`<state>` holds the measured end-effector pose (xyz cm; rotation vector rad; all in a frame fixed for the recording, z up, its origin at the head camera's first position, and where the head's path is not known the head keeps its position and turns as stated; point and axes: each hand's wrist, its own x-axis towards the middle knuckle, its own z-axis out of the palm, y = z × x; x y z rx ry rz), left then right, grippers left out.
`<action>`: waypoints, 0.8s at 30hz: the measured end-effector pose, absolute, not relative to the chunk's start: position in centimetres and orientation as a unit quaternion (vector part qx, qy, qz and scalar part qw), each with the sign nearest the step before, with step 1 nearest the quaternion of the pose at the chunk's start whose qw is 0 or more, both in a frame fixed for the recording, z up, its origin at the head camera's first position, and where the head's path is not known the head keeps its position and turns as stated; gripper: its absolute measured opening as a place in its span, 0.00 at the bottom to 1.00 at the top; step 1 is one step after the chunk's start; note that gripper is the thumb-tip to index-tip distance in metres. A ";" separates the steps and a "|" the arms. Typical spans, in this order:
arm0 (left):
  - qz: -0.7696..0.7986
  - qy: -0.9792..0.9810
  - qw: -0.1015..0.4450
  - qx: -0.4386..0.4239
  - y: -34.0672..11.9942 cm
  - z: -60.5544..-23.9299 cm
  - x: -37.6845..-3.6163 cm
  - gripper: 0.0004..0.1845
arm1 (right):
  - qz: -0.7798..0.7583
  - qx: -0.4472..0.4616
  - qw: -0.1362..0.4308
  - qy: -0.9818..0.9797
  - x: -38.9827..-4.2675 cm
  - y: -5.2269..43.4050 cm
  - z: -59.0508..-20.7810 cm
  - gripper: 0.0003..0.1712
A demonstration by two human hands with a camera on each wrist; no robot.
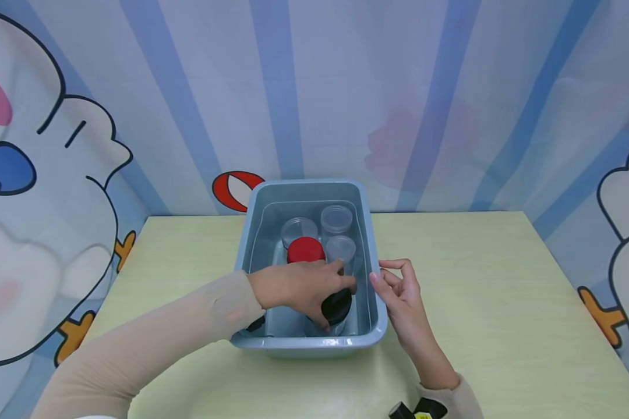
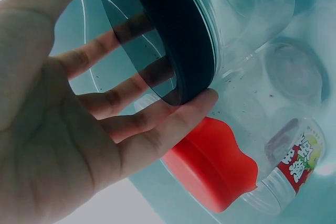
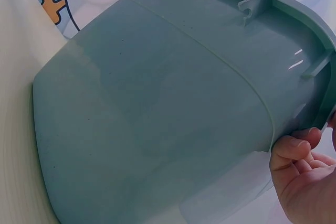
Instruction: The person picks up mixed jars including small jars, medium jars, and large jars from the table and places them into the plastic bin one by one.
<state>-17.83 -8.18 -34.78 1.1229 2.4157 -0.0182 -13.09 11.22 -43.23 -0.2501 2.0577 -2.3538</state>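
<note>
The left hand reached into the blue-grey bin, its fingers curled round a clear jar with a black lid that stood near the bin's front wall. The right hand rested against the outside of the bin's right rim, fingers loosely bent, touching the wall and gripping nothing. The hold looked to sit at the lid and the top of the jar, so the likeliest trouble was a slip: smooth plastic taken near the lid could twist or drop back if lifted at a tilt. A red-lidded jar stood just behind the left hand, close enough to be knocked over by the knuckles or by the black-lidded jar coming up. Three clear containers crowded the back of the bin and left little room to shift anything rearward. The bin could also slide on the pale green table if the right hand's steadying touch came off. A small black and yellow object lay at the table's near edge by the right sleeve, well apart from the bin.
</note>
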 end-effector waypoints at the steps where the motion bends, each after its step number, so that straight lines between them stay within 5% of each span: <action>1: -0.008 0.881 0.236 0.409 -8.2 -34.8 -17.8 0.41 | -0.750 -0.080 0.003 0.656 -13.1 11.2 -43.2 0.22; 24: -0.014 0.880 0.234 0.412 -8.2 -35.4 -17.9 0.43 | -0.749 -0.081 -0.001 0.657 -13.1 11.2 -43.3 0.21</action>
